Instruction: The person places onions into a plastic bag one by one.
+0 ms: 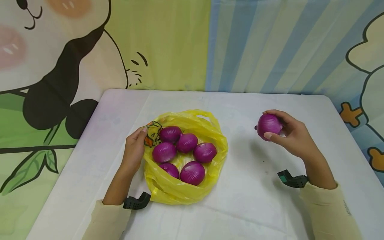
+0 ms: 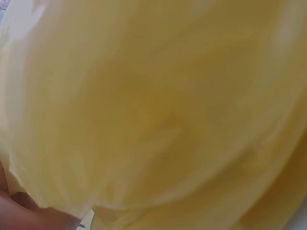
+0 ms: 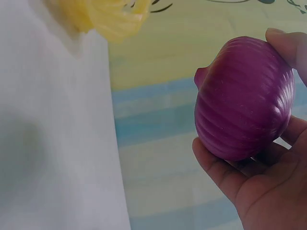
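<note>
A yellow plastic bag [image 1: 183,196] stands with its mouth spread on the white table, several purple onions [image 1: 192,173] inside. My left hand [image 1: 134,150] pinches the bag's left rim between thumb and fingers. Yellow plastic [image 2: 158,105] fills nearly all of the left wrist view, part of the hand [image 2: 33,213] showing at the lower left. Out to the right, my right hand [image 1: 292,135] grips one purple onion [image 1: 269,126] above the table. Thumb and fingers curve around that onion [image 3: 244,98] in the right wrist view, its stubby tip pointing away from the palm.
The white table [image 1: 240,206] runs back to a printed cloth backdrop [image 1: 168,43] with cartoon figures and blue stripes. A loop handle [image 1: 207,115] of the bag stands at its far side. Dark wrist bands [image 1: 293,180] sit at both cuffs.
</note>
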Demonstrator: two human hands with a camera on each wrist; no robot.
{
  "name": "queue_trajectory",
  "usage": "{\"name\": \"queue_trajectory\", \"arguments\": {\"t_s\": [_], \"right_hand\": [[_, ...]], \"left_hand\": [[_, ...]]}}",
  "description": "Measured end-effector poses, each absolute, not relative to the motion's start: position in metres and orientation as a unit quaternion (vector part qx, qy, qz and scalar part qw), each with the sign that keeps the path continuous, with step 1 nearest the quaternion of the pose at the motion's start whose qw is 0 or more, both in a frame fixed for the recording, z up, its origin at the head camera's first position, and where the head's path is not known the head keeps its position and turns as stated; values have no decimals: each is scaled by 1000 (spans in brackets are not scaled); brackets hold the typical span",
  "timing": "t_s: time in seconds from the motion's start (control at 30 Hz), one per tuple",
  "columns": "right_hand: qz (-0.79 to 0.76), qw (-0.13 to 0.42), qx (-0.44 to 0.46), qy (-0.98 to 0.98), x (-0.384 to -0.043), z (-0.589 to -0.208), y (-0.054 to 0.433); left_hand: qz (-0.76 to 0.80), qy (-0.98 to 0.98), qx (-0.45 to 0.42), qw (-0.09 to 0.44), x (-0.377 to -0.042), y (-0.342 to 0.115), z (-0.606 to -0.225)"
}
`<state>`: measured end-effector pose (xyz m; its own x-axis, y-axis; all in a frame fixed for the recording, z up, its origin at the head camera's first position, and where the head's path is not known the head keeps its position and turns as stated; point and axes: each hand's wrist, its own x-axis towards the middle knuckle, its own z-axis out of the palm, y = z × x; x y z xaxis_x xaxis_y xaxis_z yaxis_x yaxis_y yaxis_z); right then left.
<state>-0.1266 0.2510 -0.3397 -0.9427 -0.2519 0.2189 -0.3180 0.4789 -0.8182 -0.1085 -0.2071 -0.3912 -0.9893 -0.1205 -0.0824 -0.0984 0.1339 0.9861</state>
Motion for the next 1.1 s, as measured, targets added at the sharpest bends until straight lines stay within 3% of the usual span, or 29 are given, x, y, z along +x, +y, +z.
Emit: {"name": "queue_trajectory", "arguments": {"t_s": [0.57,1.1], "right_hand": [[571,-18,293,-767,-145,-334,187],[565,-40,340,-751,-156,-330,133]], "left_hand": [[-658,-748,80,11,-107,-207,-394],[-658,-750,63,3,-108,-207,-393]]}}
